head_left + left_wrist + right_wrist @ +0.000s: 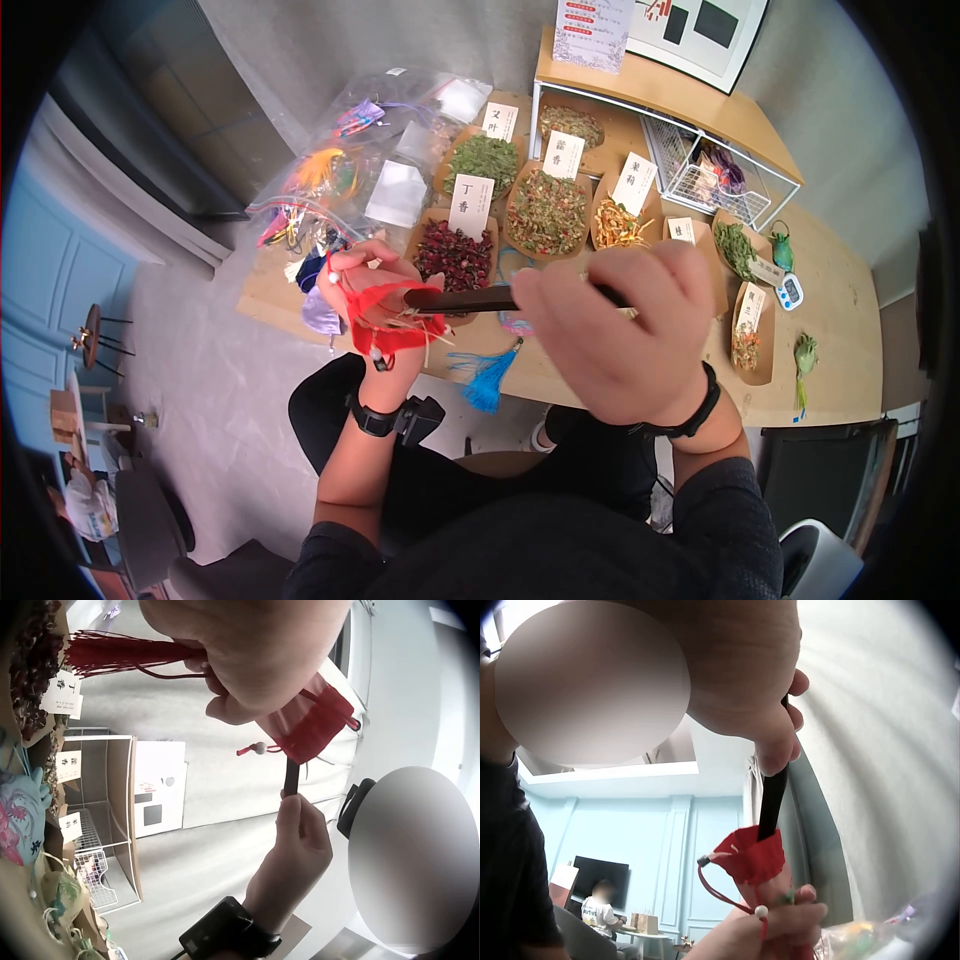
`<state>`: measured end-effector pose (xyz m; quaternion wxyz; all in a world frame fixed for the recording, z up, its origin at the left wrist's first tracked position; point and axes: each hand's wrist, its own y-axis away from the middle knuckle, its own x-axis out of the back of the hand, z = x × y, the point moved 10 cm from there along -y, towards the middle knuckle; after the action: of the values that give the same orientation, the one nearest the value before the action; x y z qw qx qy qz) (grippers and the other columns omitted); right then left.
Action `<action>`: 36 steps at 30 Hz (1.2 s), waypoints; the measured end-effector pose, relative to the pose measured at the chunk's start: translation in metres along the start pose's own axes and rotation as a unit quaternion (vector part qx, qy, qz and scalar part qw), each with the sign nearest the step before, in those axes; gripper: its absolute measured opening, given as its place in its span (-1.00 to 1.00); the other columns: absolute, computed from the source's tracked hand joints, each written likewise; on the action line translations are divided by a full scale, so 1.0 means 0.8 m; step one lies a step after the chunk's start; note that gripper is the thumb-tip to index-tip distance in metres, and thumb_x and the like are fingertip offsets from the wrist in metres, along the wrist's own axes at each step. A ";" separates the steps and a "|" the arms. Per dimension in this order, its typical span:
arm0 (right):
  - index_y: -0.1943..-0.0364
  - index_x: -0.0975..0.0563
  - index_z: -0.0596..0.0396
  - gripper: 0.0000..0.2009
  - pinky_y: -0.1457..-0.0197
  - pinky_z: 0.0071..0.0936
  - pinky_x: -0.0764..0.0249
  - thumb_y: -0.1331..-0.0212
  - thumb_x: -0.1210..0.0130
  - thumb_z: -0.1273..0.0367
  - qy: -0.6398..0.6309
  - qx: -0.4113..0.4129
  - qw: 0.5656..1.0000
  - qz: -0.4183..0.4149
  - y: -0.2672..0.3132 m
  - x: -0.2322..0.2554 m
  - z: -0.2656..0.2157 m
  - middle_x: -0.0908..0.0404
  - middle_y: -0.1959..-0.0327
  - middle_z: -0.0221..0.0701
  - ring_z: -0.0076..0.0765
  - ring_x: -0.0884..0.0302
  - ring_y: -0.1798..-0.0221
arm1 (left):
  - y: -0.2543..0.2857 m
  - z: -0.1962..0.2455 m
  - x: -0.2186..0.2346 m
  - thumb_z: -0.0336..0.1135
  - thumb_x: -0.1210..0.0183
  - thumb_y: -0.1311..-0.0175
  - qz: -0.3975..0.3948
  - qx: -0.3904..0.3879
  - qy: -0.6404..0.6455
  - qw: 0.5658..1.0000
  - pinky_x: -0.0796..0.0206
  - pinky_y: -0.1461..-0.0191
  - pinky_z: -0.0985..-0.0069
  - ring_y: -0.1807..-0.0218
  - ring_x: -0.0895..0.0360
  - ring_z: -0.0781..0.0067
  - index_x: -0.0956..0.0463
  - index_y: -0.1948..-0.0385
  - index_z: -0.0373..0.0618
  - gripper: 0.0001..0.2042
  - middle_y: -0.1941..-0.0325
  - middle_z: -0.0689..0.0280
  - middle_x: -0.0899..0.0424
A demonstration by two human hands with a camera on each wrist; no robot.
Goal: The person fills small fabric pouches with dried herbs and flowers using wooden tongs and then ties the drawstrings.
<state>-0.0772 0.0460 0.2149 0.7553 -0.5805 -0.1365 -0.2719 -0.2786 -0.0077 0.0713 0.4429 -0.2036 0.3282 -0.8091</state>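
My left hand [372, 262] grips a small red drawstring pouch [368, 335], its mouth spread wide. Bits of dried herb show at the opening. My right hand [630, 330] holds a dark, flat stick-like tool [465, 300], whose far end is inside the pouch mouth and hidden. In the right wrist view the tool [772, 802] slants down into the pouch [756, 859], and a white bead [761, 911] hangs on its cord. A red tassel [127, 656] trails from beneath the left hand in the left wrist view.
Paper trays of dried rosebuds [455, 255], leaves [484, 160] and mixed herbs [546, 212] stand on the table with labels. A blue tassel [486, 378] hangs over the front edge. Plastic bags [340, 150] lie at left; a wire-basket shelf [715, 185] stands behind.
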 end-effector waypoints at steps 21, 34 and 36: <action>0.44 -0.58 0.10 -0.84 0.29 -0.24 -0.51 -0.07 -0.36 0.36 0.079 -0.244 0.965 -0.056 0.079 -0.159 0.164 -0.53 0.38 -0.32 -0.16 -0.58 0.26 | 0.009 -0.027 -0.020 -0.77 -0.33 -0.04 -0.016 0.141 0.098 0.985 -0.42 0.08 0.56 0.23 -0.51 0.59 -0.21 -0.17 -0.02 -0.32 -0.03 0.27 -0.48; 0.18 -0.70 0.06 -0.64 0.32 -0.35 -0.31 0.19 -0.34 0.38 -0.050 -0.040 0.996 -0.061 -0.007 -0.012 0.012 -0.60 0.25 -0.48 -0.34 -0.50 0.28 | 0.012 -0.009 -0.035 -0.63 -0.32 -0.12 -0.084 0.106 0.093 0.986 -0.43 -0.08 0.46 0.01 -0.52 0.44 -0.09 -0.22 -0.03 -0.32 -0.08 0.16 -0.41; 0.16 -0.70 0.08 -0.64 0.32 -0.36 -0.30 0.17 -0.31 0.38 -0.033 -0.027 0.996 -0.079 -0.008 -0.021 -0.002 -0.58 0.23 -0.48 -0.35 -0.49 0.27 | 0.011 -0.008 -0.036 -0.64 -0.33 -0.10 -0.100 0.078 0.046 0.991 -0.42 -0.14 0.45 -0.03 -0.52 0.41 -0.09 -0.23 -0.03 -0.29 -0.11 0.14 -0.41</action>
<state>-0.0947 0.0480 0.2106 0.7104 -0.5970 -0.1993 -0.3150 -0.2622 0.0156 0.0596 0.3588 -0.1631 0.2622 -0.8809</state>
